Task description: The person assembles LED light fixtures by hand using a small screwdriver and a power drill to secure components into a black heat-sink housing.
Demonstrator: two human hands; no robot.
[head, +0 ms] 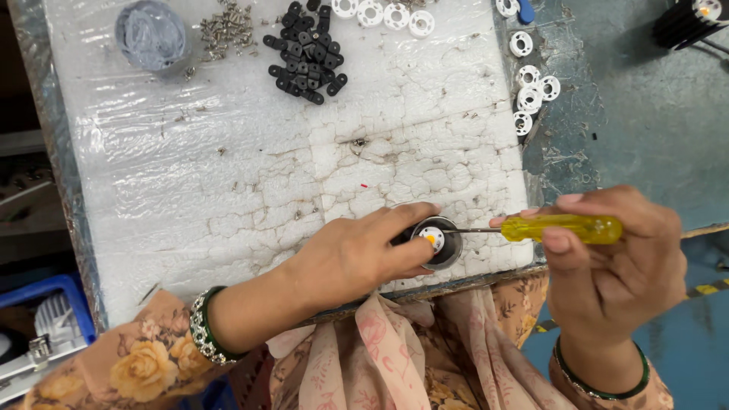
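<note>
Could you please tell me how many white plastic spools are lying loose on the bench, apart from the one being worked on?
10 white spools: four along the top edge, one by the blue piece, one below it, four clustered at the foam pad's right edge. More may lie out of frame.

Screwdriver meets round part at the foam's near edge.
Yellow-handled screwdriver (pixel 560 228) lies level, tip on the dark round part (pixel 439 241) with its white centre.
</note>
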